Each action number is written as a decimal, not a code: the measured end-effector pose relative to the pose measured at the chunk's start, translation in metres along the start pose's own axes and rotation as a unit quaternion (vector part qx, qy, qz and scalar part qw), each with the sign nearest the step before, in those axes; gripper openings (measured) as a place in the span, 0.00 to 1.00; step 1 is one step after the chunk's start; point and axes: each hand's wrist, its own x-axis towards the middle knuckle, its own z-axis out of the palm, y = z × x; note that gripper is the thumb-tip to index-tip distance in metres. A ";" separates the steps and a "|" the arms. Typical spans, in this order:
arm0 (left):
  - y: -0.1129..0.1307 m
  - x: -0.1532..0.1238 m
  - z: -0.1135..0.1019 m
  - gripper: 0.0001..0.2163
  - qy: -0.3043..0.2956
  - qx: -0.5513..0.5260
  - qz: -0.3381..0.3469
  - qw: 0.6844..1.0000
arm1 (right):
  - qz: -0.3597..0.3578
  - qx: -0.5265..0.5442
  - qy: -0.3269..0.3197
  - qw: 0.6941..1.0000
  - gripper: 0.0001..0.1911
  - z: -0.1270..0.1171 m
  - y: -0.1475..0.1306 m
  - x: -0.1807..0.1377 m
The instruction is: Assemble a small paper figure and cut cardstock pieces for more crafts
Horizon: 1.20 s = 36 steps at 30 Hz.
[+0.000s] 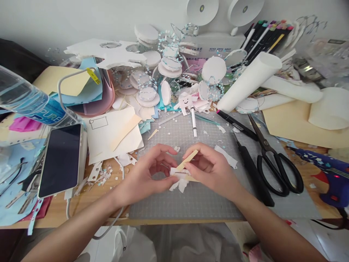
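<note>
Cluttered wooden desk (68, 213) against a pale wall, grey cutting mat (191, 203) laid in the middle. Counts: one pair of black scissors (275, 160), one black-handled craft knife (252, 167), one white pen (193, 122) lying on the mat, one black marker (237, 125), one phone (60, 160) face up at the left on a cable, one water bottle (27, 100) lying on its side, one blue glue gun (329, 174) at the right edge. Two paper rolls (249, 82) at the back right. White paper discs (148, 96) piled at the back, too many to count. Scraps all over the mat.

Containers: pink bucket (105, 98) tipped over at the back left, blue and cream sheets sticking out of it. Marker set (268, 34) standing upright at the back right, caps up, exact number unclear.

Both hands meet over the middle of the mat. Left hand (147, 174) pinches a small crumpled white paper piece (178, 180) from the left, thumb and fingertips closed on it. Right hand (211, 167) pinches a thin cream paper strip (187, 161) that angles up between the fingers, lower end touching the white piece. The piece sits right between the two hands, just above the mat.
</note>
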 end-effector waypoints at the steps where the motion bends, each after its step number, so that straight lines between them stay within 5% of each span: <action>1: 0.000 0.000 0.000 0.20 0.003 -0.003 0.002 1.000 | -0.005 -0.004 0.004 1.000 0.03 0.001 0.000 0.000; 11: 0.004 -0.001 -0.002 0.20 -0.004 -0.066 0.001 0.998 | -0.027 -0.009 0.010 1.000 0.05 0.001 0.004 0.001; 17: 0.010 0.001 -0.005 0.08 -0.002 -0.101 -0.016 0.995 | -0.014 -0.001 0.011 1.000 0.05 0.001 0.006 -0.001; 31: 0.006 0.005 0.000 0.10 0.027 -0.074 -0.083 0.993 | -0.038 -0.043 -0.024 0.998 0.04 0.004 0.009 -0.003; 36: 0.006 0.006 -0.002 0.09 0.051 -0.055 -0.079 0.994 | -0.049 0.017 0.062 0.997 0.02 -0.003 0.005 0.000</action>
